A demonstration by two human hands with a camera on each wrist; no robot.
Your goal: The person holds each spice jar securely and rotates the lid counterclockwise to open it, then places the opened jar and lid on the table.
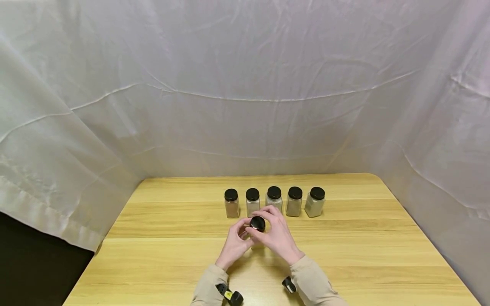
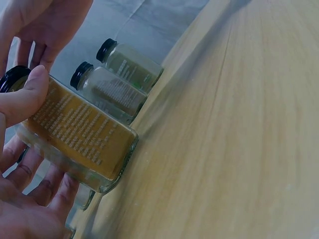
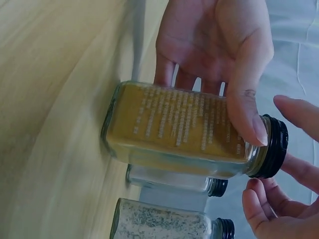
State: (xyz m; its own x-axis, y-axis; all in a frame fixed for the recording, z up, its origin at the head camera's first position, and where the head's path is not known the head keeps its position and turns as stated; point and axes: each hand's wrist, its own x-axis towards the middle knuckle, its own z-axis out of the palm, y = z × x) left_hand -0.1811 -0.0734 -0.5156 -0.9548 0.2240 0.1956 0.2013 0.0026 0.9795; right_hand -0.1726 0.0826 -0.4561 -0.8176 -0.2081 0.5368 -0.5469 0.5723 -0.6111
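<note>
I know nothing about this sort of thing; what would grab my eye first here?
Probably the black-lidded clear glass jar of golden-brown powder, gripped by the left hand at centre, with the right hand curving near its lid. Behind stands a row of five black-lidded glass jars on the pale, wood-grained table. Wrinkled, silvery-grey cloth hangs beyond it.

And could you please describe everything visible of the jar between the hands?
The jar looks like clear, squarish glass with yellow-brown contents, pale printed text and a black lid in place. It is roughly upright, in front of the row of five jars. The left hand grips it near the top; the right hand curves about the lid, contact unclear.
</note>
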